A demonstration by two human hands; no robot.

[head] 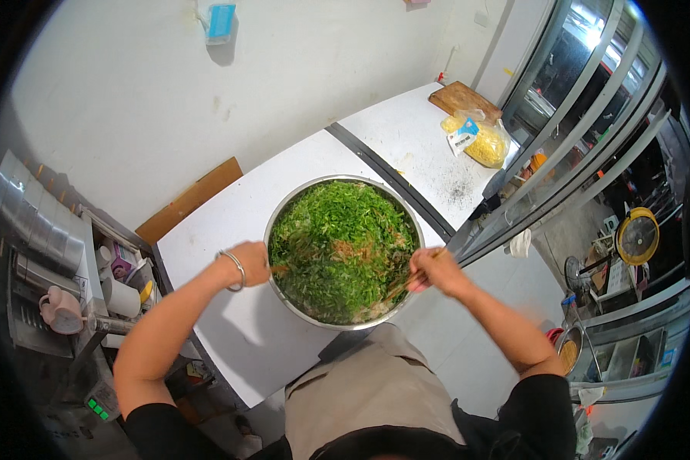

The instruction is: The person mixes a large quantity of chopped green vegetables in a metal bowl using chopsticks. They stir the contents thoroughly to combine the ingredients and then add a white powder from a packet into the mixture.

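Note:
A large round metal bowl (pixel 271 287) stands on the white table in front of me. It is heaped with chopped green leaves (pixel 339 210), with some brown shreds (pixel 345 250) near the middle and paler bits around the edge. At its left rim my left hand (pixel 248 265), a metal bangle on the wrist, is closed in a fist. A blurred brown stick (pixel 279 268), apparently a chopstick, pokes from that fist over the bowl. My right hand (pixel 434 270) grips wooden chopsticks (pixel 401 286) at the right rim; their lower ends slant into the mix.
The white table (pixel 218 339) has a dark seam strip (pixel 388 178). Behind it lie a wooden board (pixel 463 100) and a bag of yellow food (pixel 486 144). Glazed door frames (pixel 581 132) border the right; a shelf with a white cup (pixel 121 297) and pink jug (pixel 63 310) is left.

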